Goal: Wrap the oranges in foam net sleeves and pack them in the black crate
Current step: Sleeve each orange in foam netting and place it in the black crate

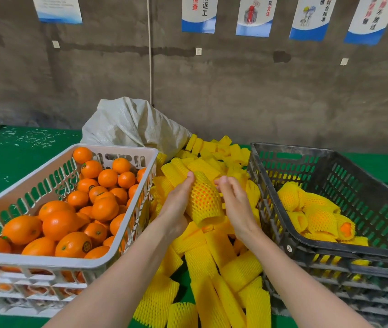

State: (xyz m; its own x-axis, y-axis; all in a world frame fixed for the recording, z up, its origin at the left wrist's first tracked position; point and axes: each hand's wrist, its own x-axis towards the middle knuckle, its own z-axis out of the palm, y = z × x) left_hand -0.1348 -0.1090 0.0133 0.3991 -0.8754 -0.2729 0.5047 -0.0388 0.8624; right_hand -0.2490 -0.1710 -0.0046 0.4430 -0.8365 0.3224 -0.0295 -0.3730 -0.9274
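Note:
An orange inside a yellow foam net sleeve [204, 201] is held up over the pile of empty yellow sleeves [214, 268]. My left hand [177, 204] grips it from the left and below. My right hand [234, 200] is at its right side, fingers loosely curled near the sleeve's top; I cannot tell whether they pinch the net. The white crate [46, 259] at left holds many bare oranges [74, 209]. The black crate [330, 247] at right holds several sleeved oranges [316, 214].
A grey woven sack [131, 124] lies behind the sleeve pile. All of it sits on a green table cover [10, 157] with white scraps on it. A concrete wall with posters stands behind.

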